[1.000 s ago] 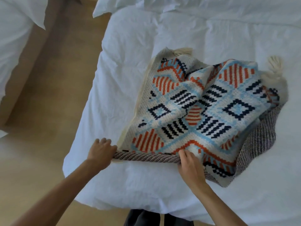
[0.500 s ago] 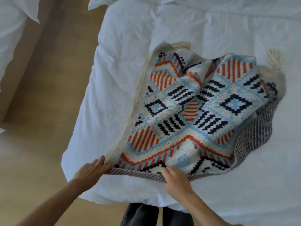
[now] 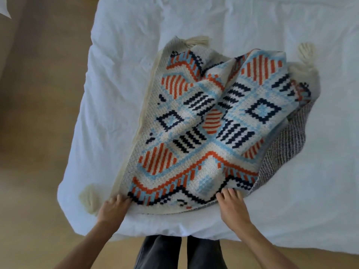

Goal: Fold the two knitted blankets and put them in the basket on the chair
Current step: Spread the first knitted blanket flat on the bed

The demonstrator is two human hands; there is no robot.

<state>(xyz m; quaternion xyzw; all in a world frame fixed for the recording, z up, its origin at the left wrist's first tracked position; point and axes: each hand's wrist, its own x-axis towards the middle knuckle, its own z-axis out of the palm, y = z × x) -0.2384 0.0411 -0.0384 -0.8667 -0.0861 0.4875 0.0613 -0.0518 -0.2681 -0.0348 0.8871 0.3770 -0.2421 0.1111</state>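
Note:
A cream knitted blanket [image 3: 204, 129] with orange, light-blue and navy geometric patterns lies rumpled on the white bed [image 3: 120, 94]. Cream tassels hang at its corners, one [image 3: 90, 197] by the near left corner. My left hand [image 3: 114, 207] grips the blanket's near left corner. My right hand [image 3: 233, 204] grips the near edge further right, fingers curled on the fabric. A grey-purple knitted layer [image 3: 285, 150] shows beneath along the right side; I cannot tell whether it is the blanket's underside or the other blanket. No basket or chair is in view.
The bed's near edge [image 3: 174, 230] runs just in front of my dark trousers [image 3: 180, 253]. A wooden floor [image 3: 35, 133] lies to the left. A corner of other white bedding [image 3: 4, 10] shows at the top left.
Both hands have pulled the blanket's near edge toward me, spreading it longer over the bed. The patterned border and the near left tassel have come into view.

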